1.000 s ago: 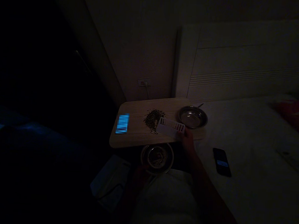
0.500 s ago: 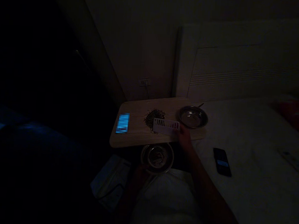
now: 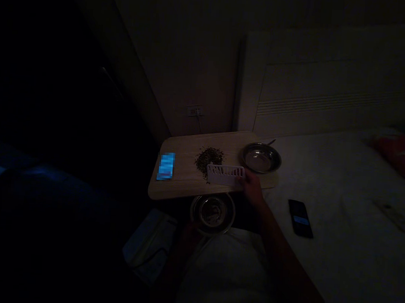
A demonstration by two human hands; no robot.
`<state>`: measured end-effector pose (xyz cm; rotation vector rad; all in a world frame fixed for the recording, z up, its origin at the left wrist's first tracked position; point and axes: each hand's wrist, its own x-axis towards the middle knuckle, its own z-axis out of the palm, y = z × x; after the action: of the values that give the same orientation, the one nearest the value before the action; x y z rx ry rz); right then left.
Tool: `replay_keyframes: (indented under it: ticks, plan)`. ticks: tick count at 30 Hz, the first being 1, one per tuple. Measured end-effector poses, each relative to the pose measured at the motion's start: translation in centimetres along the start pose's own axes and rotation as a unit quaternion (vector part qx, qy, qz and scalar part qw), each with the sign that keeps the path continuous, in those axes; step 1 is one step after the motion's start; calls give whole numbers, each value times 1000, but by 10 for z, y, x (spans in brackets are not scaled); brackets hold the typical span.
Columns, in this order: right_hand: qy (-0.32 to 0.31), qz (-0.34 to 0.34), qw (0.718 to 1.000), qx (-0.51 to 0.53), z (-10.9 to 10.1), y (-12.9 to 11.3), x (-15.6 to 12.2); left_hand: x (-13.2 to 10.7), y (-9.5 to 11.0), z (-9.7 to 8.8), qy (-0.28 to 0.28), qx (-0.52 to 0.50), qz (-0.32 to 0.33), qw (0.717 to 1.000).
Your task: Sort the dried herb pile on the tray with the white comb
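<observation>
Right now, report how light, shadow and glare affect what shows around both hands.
Head view: dim overall, with the far left nearly black; head view: the left hand mostly merges into shadow beside the lower metal bowl; head view: the right hand and slotted white piece read clearer; head view: the glowing blue rectangle is pixelated, its content unreadable.

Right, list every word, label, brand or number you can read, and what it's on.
No text is readable.
Glowing screen on the table: pixelated, unreadable.
Phone on the bed: lit strip, too small and dim to read.
White slotted piece in the right hand: no lettering visible.
</observation>
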<state>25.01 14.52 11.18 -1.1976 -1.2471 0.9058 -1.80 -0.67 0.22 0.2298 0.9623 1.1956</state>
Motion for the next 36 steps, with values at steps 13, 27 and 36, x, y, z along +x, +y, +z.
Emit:
replay_keyframes:
  ticks: [13, 27, 36]
  plan:
    - [11, 43, 997, 56, -4, 13, -13, -2, 5, 18, 21, 35, -14, 999]
    - [2, 55, 997, 53, 1, 12, -18, -6, 7, 27, 6, 24, -12, 1000]
    - [1, 49, 997, 59, 14, 14, -11, 0, 4, 19, 10, 20, -20, 1000]
